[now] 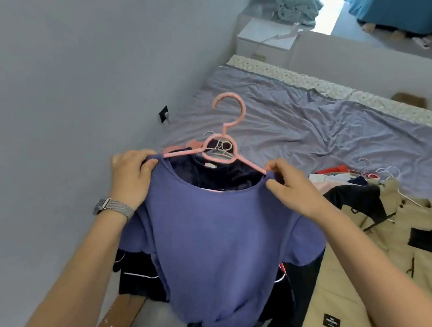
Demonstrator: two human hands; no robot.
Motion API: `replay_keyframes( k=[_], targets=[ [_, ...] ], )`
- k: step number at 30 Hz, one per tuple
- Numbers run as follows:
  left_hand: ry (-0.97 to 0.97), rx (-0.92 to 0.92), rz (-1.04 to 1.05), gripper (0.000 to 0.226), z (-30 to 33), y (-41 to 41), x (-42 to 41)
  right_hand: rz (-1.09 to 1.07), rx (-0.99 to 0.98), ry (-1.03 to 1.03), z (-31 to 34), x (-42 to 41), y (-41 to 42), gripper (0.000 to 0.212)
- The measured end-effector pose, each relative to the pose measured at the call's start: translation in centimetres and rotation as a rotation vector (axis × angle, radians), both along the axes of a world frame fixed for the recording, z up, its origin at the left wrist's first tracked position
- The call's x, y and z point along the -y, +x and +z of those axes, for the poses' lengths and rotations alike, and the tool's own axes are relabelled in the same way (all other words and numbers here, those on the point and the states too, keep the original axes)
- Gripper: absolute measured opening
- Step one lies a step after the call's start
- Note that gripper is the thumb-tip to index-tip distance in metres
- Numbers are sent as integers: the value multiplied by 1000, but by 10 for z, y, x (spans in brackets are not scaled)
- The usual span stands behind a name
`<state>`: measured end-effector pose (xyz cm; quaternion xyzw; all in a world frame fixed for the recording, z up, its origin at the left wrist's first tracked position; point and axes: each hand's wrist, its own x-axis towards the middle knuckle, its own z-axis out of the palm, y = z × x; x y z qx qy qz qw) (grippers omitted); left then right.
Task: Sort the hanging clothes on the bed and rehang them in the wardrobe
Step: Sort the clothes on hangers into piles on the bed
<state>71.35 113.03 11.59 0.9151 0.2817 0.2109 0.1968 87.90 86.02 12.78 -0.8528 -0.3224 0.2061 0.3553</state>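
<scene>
A purple short-sleeved top (217, 242) hangs on a pink hanger (226, 127), held up above the bed. My left hand (129, 176) grips the top's left shoulder over the hanger arm. My right hand (294, 189) pinches the right shoulder of the top at the hanger's other arm. The hanger's hook points up and away from me. Beneath the top lies a dark navy garment (143, 277) with white piping, partly hidden. A beige and black jacket (386, 245) on a white wire hanger lies to the right.
The bed (305, 129) has a grey-purple sheet. More clothes and wire hangers (382, 174) are heaped at its right. A grey wall (72, 83) runs along the left. A white nightstand (266, 39) stands beyond the bed. A wooden bed edge (121, 312) shows at bottom left.
</scene>
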Motion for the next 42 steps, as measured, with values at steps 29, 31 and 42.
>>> replay_keyframes(
  k=[29,31,42],
  targets=[
    [-414,-424,-521,61,-254,256,44,-377,-367,-526,-282,74,96,57],
    [-411,-470,-675,59,-249,265,113,-439,-355,-539,-282,126,106,56],
    [-547,-640,-561,59,-270,323,428,-459,-353,-686,-311,461,209,50]
  ],
)
